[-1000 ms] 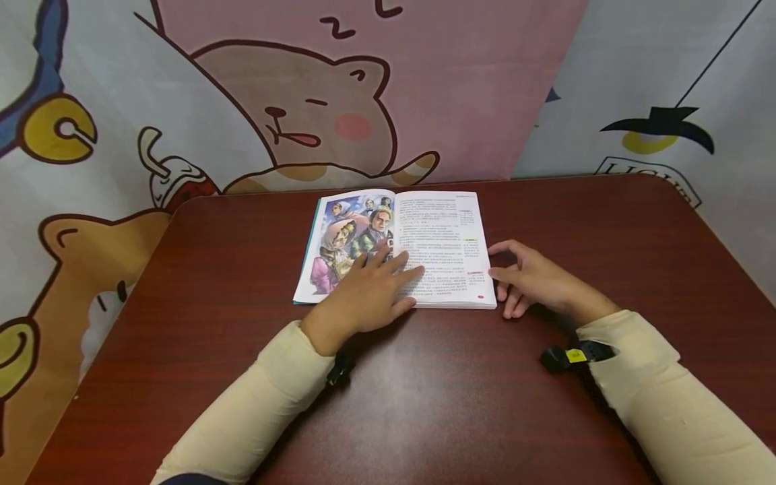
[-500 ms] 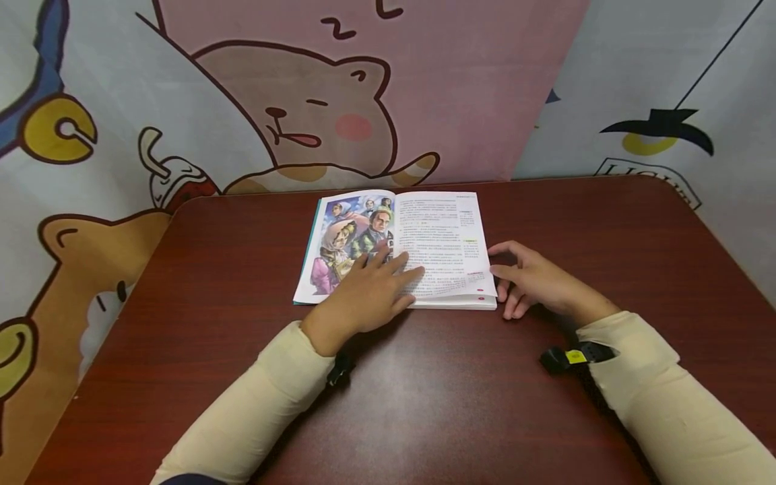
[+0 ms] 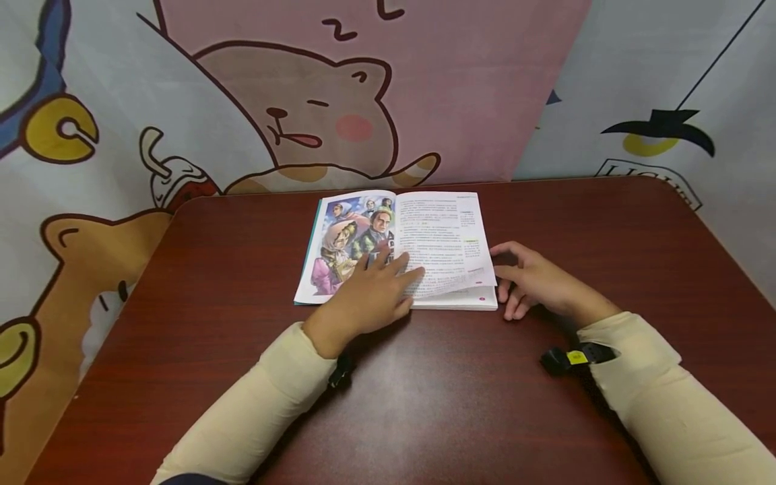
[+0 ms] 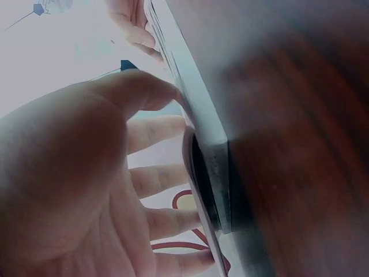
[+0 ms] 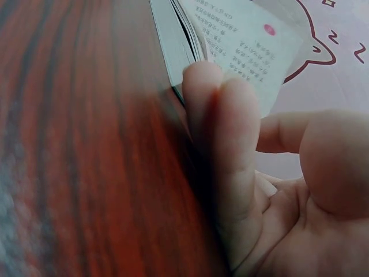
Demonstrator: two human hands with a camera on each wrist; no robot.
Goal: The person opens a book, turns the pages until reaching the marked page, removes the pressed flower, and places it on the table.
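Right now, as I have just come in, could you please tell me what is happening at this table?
A person has a book lying open on the table. The left hand rests on it near the fold. The right hand is at its right edge, beside the right page, whose near corner is lifted and shows another page below. The page is not turned over yet; whether the right hand pinches it is not clear.

The backdrop (image 3: 473,87) bears a dark "Z" (image 3: 339,29), a similar mark cut off above it, and, at right, capitals starting "LI" (image 3: 615,166), partly hidden by the bench (image 3: 388,411). The book's (image 3: 418,232) right page (image 3: 439,236) carries Chinese print, too small or blurred to read, like its pink spot (image 5: 269,29).
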